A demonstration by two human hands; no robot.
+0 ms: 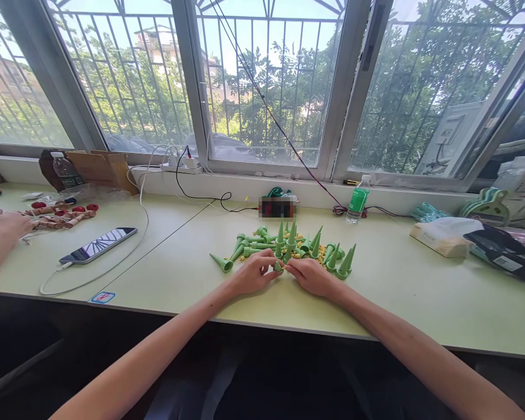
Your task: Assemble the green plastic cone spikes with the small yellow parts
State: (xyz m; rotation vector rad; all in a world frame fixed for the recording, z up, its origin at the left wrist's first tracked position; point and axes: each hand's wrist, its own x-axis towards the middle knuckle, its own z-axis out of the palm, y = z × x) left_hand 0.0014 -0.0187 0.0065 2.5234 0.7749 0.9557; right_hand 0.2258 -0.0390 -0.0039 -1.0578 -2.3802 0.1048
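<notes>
My left hand (254,272) is closed, pinching a green plastic spike (278,266) with its thumb and fingers just above the table. Right beside it, my right hand (311,276) is closed too, its fingertips meeting the near end of that spike. A small orange-yellow bit shows at those fingertips, too small to make out. Behind both hands lies a pile of green cone-shaped spikes (291,238), several standing upright and others on their sides. Small yellow parts (322,251) are scattered among them. One loose spike (221,262) lies left of the pile.
A co-worker's hand (4,227) is at the far left near wooden pieces with red balls (65,216). A phone (98,245) on a white cable lies left. A green-labelled bottle (358,200), a blurred box (277,207) and a tissue pack (441,236) stand behind and right.
</notes>
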